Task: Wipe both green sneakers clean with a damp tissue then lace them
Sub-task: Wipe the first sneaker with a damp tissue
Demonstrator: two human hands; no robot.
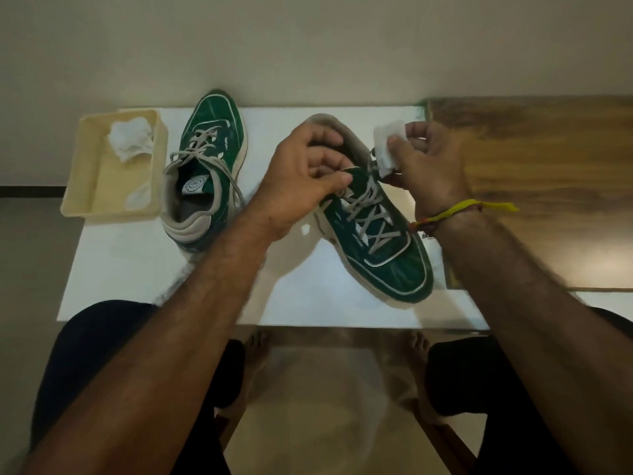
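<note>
Two green sneakers with grey laces lie on a white sheet (144, 269). The left sneaker (212, 132) points its toe away from me and no hand touches it. The right sneaker (390, 255) points its toe toward me, heel raised. My left hand (305, 176) grips its tongue and collar at the opening. My right hand (424, 166) pinches a folded white tissue (387, 145) against the sneaker's upper side by the top eyelets. Part of the heel is hidden behind my left hand.
A cream plastic tray (82, 186) at the far left holds a crumpled tissue (132, 138) and a little water. A small white scrap (306, 229) lies on the sheet. Wooden tabletop (548, 159) extends right. My knees and bare feet show below the glass edge.
</note>
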